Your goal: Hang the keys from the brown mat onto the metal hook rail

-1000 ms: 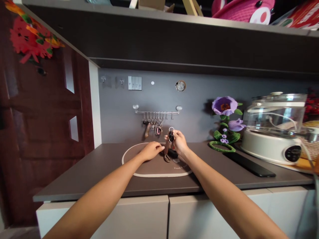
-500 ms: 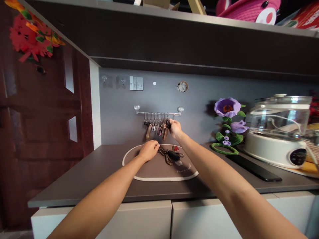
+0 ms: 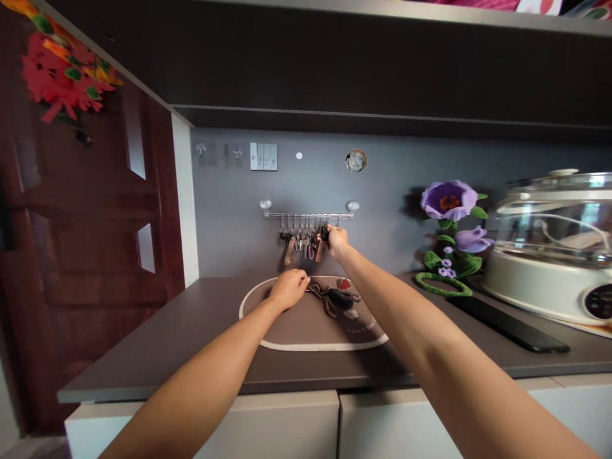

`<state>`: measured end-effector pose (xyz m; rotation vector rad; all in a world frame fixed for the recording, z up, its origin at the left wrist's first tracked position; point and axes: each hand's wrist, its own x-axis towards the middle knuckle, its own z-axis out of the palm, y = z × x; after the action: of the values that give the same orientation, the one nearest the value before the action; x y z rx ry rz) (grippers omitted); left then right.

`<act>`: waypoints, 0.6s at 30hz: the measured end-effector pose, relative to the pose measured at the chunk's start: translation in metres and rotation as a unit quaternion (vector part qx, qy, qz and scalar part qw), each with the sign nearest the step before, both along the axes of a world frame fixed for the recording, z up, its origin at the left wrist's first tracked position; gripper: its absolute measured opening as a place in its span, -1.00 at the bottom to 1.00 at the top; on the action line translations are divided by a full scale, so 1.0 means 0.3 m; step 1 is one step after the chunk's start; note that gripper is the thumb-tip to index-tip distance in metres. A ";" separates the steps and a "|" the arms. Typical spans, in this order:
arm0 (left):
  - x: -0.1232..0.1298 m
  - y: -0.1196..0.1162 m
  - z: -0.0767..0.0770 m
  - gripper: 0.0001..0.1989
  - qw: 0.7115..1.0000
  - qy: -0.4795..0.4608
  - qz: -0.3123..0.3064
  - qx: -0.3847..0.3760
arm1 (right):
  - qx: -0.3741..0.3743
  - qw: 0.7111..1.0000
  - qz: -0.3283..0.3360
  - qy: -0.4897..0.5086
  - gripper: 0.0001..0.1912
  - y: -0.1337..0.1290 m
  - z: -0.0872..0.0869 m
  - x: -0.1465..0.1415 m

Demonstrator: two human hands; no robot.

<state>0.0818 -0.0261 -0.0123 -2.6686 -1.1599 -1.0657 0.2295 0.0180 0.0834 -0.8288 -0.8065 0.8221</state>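
A metal rail (image 3: 308,215) on the grey wall carries a row of hooks with several keys (image 3: 300,241) hanging from them. At its right part, my right hand (image 3: 338,242) is closed on a small black key item (image 3: 326,233). My left hand (image 3: 289,289) rests low over the brown oval mat (image 3: 306,328), fingers curled together; whatever they hold, if anything, is too small to make out. Just right of it on the mat lies a bunch of keys with a black fob (image 3: 340,298), and a small red item (image 3: 344,284) sits behind the fob.
On the right stand a purple fabric flower (image 3: 449,201), a black phone-like slab (image 3: 511,325) and a white appliance with a clear top (image 3: 540,274). A dark shelf (image 3: 335,70) overhangs the counter. At left is a dark red door (image 3: 95,255).
The view has shifted slightly, so the counter items at right appear farther right and the shelf sits higher. Both hands keep nearly the same places relative to the rail and mat.
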 end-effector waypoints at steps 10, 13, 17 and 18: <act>-0.001 0.001 -0.001 -0.74 1.000 0.013 0.007 0.011 | -0.008 1.000 0.011 -0.026 -0.83 -0.006 -0.047 0.004; -0.001 0.002 0.001 -0.74 1.000 0.010 0.008 0.009 | -0.012 0.999 0.016 -0.036 -0.85 -0.004 -0.063 0.009; -0.003 0.001 0.001 -0.75 1.000 0.008 0.002 0.010 | -0.004 0.996 0.021 -0.082 -0.86 0.010 -0.077 0.025; -0.004 0.002 0.001 -0.75 1.000 0.007 0.001 0.010 | -0.003 0.995 0.021 -0.095 -0.86 0.014 -0.080 0.030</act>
<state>0.0806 -0.0256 -0.0121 -2.6557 -1.1420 -1.0503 0.2384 0.0221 0.0595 -0.9069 -0.9923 0.7914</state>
